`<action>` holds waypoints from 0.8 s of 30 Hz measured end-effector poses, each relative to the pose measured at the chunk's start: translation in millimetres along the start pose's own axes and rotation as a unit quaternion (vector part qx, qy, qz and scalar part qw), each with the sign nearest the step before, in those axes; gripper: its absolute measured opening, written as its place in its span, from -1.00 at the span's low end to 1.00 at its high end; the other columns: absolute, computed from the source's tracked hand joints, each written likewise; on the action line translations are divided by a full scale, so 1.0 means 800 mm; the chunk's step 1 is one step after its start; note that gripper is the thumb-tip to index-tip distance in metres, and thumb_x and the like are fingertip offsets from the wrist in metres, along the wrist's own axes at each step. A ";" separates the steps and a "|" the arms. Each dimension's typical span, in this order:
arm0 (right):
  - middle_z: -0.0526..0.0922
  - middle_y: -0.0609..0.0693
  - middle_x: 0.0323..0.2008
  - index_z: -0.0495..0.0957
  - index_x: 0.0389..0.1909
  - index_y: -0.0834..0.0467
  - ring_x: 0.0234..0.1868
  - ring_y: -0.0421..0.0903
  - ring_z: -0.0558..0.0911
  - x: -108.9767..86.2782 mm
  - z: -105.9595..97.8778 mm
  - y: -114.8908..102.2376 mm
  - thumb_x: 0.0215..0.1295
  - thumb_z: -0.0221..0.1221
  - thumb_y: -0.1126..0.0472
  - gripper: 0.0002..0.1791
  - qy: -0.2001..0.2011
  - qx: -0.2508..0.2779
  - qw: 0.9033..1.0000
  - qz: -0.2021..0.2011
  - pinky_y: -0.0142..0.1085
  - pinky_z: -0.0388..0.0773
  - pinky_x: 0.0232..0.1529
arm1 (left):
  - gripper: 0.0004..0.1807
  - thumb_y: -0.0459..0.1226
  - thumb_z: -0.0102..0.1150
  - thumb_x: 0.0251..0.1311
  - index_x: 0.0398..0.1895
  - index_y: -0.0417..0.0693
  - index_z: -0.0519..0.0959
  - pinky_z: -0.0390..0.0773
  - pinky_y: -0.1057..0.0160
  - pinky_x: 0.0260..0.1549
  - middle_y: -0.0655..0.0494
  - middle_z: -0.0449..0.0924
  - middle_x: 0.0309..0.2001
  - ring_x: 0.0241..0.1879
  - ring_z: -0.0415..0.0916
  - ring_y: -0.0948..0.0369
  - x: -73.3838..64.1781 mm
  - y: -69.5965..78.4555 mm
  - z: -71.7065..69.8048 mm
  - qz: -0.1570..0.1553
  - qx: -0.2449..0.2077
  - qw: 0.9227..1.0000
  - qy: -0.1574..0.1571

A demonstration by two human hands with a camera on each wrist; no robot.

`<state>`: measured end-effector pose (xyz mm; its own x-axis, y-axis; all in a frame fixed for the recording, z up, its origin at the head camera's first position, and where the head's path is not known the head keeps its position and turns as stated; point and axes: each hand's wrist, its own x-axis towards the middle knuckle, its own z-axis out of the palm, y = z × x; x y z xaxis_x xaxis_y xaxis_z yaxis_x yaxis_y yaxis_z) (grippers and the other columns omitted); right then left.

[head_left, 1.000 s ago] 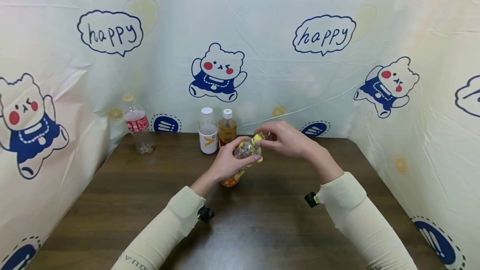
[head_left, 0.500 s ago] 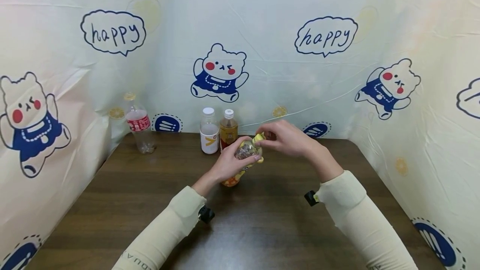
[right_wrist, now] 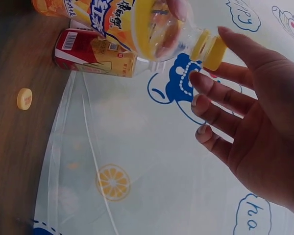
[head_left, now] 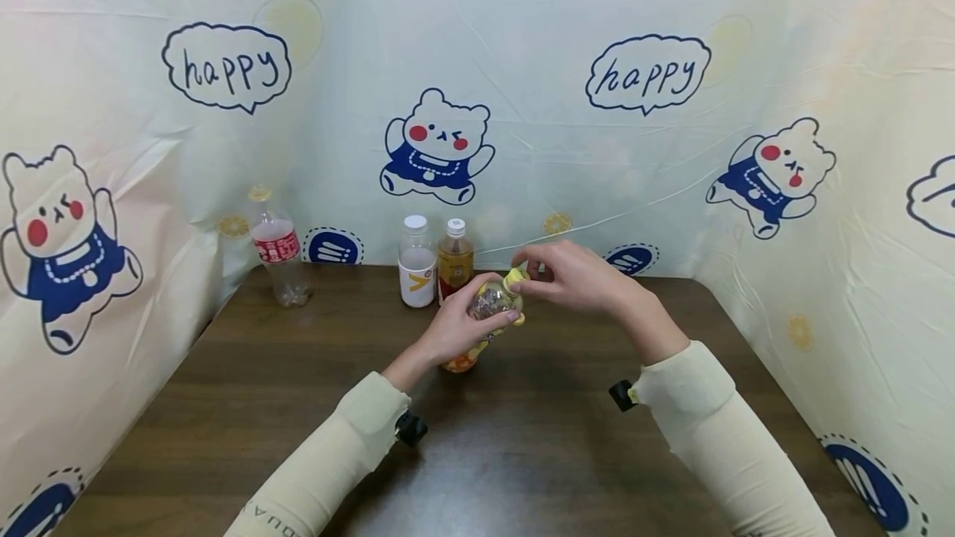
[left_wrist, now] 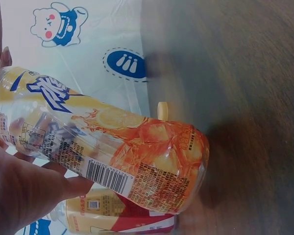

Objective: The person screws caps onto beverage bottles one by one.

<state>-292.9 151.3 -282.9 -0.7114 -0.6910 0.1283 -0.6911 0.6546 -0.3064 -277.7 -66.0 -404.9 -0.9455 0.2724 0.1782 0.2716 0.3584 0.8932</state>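
Our right grip point(head_left: 570, 276) pinches the yellow cap point(right_wrist: 215, 53) at the neck of the bottle point(left_wrist: 122, 147); our left grip point(head_left: 458, 321) holds the bottle tilted, short of the bench's point(head_left: 522, 454) far edge. We cannot tell its tightness; we judge it unfinished. Near that edge, a loose cap point(right_wrist: 24, 99) lies and three other bottles point(head_left: 417, 272) stand, capped.

Held bottle point(left_wrist: 147, 142): clear, yellow-and-orange wrap, blue-and-white lettering
Screw cap point(right_wrist: 215, 53): bright yellow
Loose cap point(right_wrist: 24, 98): pale yellow, reddish print
Bottle behind point(head_left: 455, 259): gold over red, white cap point(head_left: 456, 227)
Squat bottle point(head_left: 416, 276): white label, orange-yellow Y, white lid point(head_left: 414, 223)
Far-left bottle point(head_left: 276, 247): clear, red label with white print, yellow cap point(head_left: 260, 193)
Table point(head_left: 522, 454): dark brown, wood-grained
Backdrop point(head_left: 522, 15): pale blue-white; navy-clad bears point(head_left: 437, 147) with red cheeks, navy-outlined "happy" clouds point(head_left: 647, 73), yellow citrus slices point(right_wrist: 112, 182)
Sleeves point(head_left: 731, 429): cream, grey lettering
Wrist cameras point(head_left: 411, 429): black
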 end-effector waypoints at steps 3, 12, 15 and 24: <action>0.69 -0.15 -0.27 0.66 0.08 -0.01 -0.32 -0.14 0.63 0.000 -0.002 0.001 0.43 0.27 -0.06 -0.67 -0.005 0.014 1.000 -0.016 -0.24 0.61 -0.30 | -0.40 0.16 0.37 0.22 0.31 0.48 0.42 0.66 -0.01 -0.07 0.15 0.56 0.13 0.03 0.56 0.08 0.000 0.000 -0.001 -0.002 0.001 1.000 0.001; 0.72 -0.13 -0.15 0.66 0.11 0.00 -0.23 -0.16 0.68 -0.001 -0.007 0.001 0.41 0.31 0.07 -0.70 -0.025 0.024 0.999 -0.032 -0.25 0.65 -0.18 | -0.34 0.21 0.37 0.19 0.35 0.52 0.40 0.66 -0.02 -0.05 0.14 0.55 0.15 0.04 0.55 0.06 0.000 0.001 -0.004 -0.022 0.007 1.000 -0.009; 0.71 -0.13 -0.21 0.67 0.06 0.00 -0.27 -0.16 0.65 0.000 -0.009 -0.001 0.41 0.31 0.06 -0.74 -0.028 0.013 0.999 -0.029 -0.26 0.64 -0.23 | -0.35 0.18 0.38 0.19 0.35 0.51 0.40 0.65 -0.03 -0.05 0.14 0.55 0.14 0.04 0.55 0.06 0.000 0.001 -0.004 -0.023 0.008 1.000 -0.011; 0.55 -0.15 -0.54 0.66 -0.27 -0.02 -0.50 -0.15 0.49 0.002 -0.008 -0.009 0.40 0.29 -0.09 -0.77 -0.014 -0.037 0.999 0.007 -0.24 0.46 -0.45 | -0.34 0.17 0.38 0.20 0.36 0.46 0.41 0.66 -0.01 -0.04 0.13 0.57 0.14 0.04 0.57 0.08 0.000 0.003 -0.005 -0.009 0.011 1.000 -0.018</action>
<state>-289.7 147.3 -274.7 -0.7176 -0.6896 0.0979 -0.6897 0.6840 -0.2374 -277.6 -68.8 -401.6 -0.9436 0.2970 0.1461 0.2579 0.3835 0.8868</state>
